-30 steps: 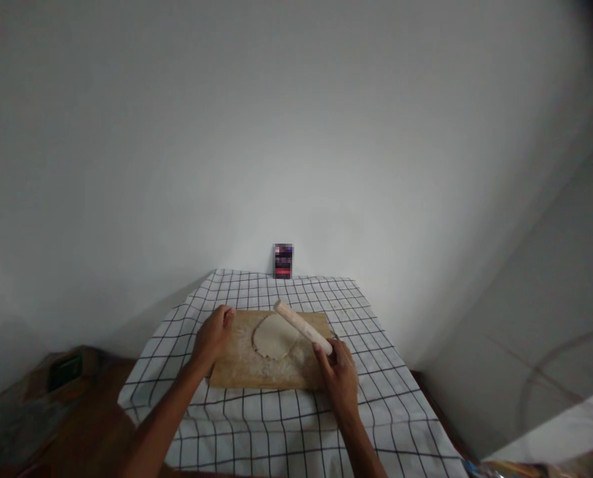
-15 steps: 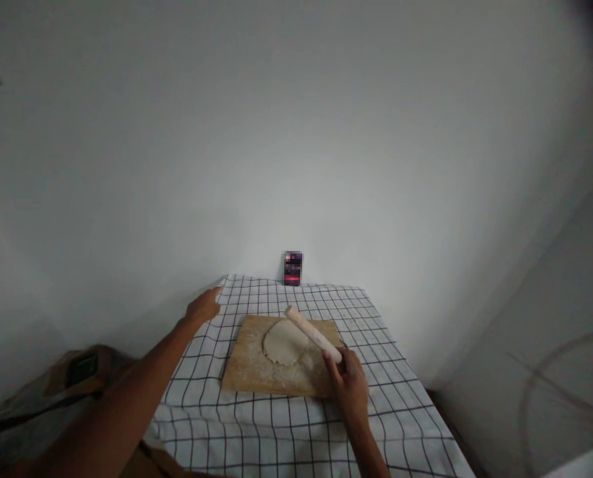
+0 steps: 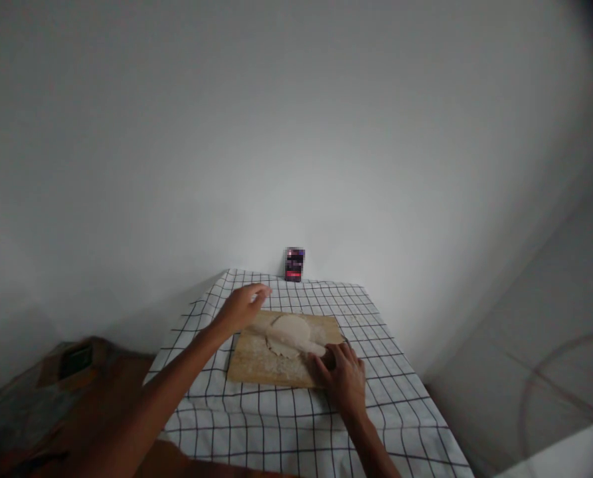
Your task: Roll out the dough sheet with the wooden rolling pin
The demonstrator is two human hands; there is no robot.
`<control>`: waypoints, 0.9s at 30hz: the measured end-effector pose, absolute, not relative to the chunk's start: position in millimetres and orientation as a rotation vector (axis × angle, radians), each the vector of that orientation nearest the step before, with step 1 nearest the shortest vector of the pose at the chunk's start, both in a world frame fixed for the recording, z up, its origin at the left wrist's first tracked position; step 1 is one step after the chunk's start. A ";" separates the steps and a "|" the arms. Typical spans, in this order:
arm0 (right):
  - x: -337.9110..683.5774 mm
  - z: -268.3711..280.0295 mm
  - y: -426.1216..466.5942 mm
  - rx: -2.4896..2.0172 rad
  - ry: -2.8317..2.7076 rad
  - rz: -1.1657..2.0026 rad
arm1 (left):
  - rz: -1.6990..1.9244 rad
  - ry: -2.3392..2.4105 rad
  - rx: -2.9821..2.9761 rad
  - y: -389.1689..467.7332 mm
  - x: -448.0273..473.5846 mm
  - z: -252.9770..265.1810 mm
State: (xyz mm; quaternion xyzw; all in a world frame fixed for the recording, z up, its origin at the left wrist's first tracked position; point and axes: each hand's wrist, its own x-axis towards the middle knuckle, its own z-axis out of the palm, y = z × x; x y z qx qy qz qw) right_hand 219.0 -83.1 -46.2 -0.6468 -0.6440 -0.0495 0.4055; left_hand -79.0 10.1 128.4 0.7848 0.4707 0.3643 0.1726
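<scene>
A wooden rolling pin (image 3: 287,336) lies slantwise across a flat round of pale dough (image 3: 292,325) on a floured wooden board (image 3: 251,372). My right hand (image 3: 343,373) has its fingers curled round the pin's near right end. Above the board's far left corner is my left hand (image 3: 245,307), close to the pin's other end and holding nothing. Its fingers stretch to the right, with the thumb apart from them. Dough shows on both sides of the pin.
Under the board is a white tablecloth with black checks (image 3: 256,415). A small dark, blurred-out upright object (image 3: 295,264) stands at the table's far edge against a pale wall. Low at the left sits a brown box-like thing (image 3: 77,362).
The rolling pin, raised and tilted before, now rests across the dough. My left hand has moved right, from the table's left edge to the board's far left corner.
</scene>
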 end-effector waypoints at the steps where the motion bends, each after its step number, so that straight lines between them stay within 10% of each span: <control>1: 216.2 -46.2 -86.0 -1.629 -1.659 -0.160 | 0.983 1.315 2.277 2.5 -68.0 121.4; 11: 221.2 -32.2 -78.3 -1.621 -1.828 -0.159 | 0.862 1.535 2.615 -2.4 -36.6 15.5; 27: 221.7 -35.2 -55.1 -1.691 -1.836 -0.133 | 0.808 1.562 2.594 -11.3 -31.0 19.5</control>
